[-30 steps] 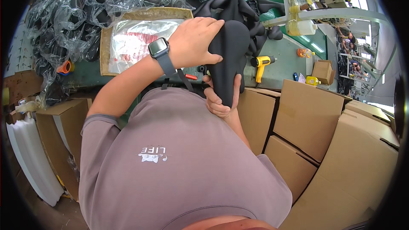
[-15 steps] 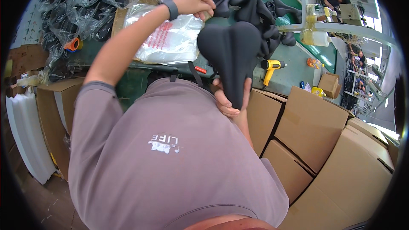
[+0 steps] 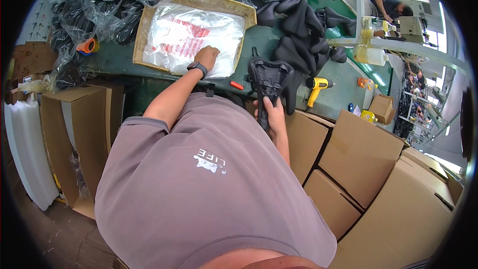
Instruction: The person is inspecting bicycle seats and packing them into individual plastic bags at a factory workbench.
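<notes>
My right hand [image 3: 273,115] grips a black bicycle saddle [image 3: 270,82] by its narrow nose. The saddle's ribbed underside faces up, and my thumb presses on it. My left hand [image 3: 208,58], with a dark watch on the wrist, is down on a stack of clear plastic bags [image 3: 167,30] with red print. Its fingers are curled and closed against the top bag; their tips are partly hidden. The bags lie in a shallow cardboard tray [image 3: 251,16]. Several more black saddles [image 3: 298,20] are heaped beyond my right hand.
A yellow heat gun [image 3: 318,89] and a red-handled tool [image 3: 237,85] lie on the green table [image 3: 112,60]. Plastic-wrapped saddles [image 3: 112,5] fill the far left. Cardboard boxes [image 3: 358,157] stand at right, others at left. A person [image 3: 388,4] works at the far right.
The saddle has been turned from its smooth top to its underside. My left hand has come down from beside the saddle heap onto the plastic bags.
</notes>
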The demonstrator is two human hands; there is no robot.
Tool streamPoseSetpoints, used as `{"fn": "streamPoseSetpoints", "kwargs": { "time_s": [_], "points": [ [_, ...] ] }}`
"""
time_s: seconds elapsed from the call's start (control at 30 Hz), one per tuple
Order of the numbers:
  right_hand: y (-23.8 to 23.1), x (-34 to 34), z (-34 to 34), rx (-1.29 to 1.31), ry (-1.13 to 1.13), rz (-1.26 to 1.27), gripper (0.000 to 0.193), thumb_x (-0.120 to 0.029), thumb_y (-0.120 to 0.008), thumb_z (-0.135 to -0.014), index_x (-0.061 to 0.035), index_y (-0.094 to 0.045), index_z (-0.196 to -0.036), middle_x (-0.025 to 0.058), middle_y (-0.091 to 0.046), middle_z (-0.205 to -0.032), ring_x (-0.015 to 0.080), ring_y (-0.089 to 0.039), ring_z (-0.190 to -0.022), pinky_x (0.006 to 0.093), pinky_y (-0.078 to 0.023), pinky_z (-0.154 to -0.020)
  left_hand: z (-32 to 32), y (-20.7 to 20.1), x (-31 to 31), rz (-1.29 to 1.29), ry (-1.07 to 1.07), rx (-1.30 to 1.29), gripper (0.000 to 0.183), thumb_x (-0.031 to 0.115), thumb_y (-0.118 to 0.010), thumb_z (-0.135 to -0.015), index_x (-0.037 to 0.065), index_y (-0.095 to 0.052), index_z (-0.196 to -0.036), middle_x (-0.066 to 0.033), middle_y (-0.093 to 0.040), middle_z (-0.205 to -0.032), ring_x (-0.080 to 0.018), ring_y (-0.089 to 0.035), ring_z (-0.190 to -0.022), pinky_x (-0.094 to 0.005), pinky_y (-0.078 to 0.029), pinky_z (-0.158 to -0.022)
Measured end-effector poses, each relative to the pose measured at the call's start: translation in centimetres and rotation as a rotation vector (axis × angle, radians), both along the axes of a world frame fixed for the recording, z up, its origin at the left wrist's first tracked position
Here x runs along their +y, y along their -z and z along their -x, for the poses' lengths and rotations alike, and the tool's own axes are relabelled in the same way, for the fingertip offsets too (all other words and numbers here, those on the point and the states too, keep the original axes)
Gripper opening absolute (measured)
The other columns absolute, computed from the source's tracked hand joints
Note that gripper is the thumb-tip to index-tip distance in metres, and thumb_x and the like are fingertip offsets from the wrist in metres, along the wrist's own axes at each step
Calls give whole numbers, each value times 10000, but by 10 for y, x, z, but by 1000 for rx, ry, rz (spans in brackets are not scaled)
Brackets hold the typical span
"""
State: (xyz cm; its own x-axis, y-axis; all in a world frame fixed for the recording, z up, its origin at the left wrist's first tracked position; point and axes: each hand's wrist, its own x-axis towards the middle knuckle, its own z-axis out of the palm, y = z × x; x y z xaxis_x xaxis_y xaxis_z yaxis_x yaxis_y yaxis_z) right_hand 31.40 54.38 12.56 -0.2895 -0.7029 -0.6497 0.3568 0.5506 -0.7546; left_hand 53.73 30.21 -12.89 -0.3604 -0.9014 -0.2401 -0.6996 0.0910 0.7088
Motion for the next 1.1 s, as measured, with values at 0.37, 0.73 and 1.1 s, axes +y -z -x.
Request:
{"fn": "streamPoseSetpoints", "kwargs": {
  "time_s": [0.37, 0.73, 1.1],
  "points": [
    [120, -138, -39, 995, -805, 148, 908, -317, -922, -912, -111, -494, -1686, 293, -711, -1411, 529, -752, -1125, 529, -627, -941, -36, -54, -15, 216, -538, 429, 281, 193, -550, -1147, 22, -772, -1131, -175, -791, -1018, -386, -762, -988, -483, -589, -917],
    [48, -198, -59, -110, -368, 25, 1009, -177, -809, -1051, -12, -145, -1793, 183, -770, -1144, 270, -795, -890, 362, -638, -693, -163, -250, 77, -187, -602, 1254, 217, 139, -490, -1221, 38, -677, -1268, -73, -741, -1111, -192, -726, -1061, -367, -558, -1075],
    [-97, -193, -121, 897, -571, 984, 448, -40, -656, -1090, 17, -635, -1534, 251, -635, -1577, 422, -596, -1488, 479, -460, -1239, -90, -348, -52, -443, -442, 1225, 595, 83, -838, -969, 54, -605, -1516, -84, -705, -1382, -205, -689, -1265, -428, -610, -1040]
  ]
}}
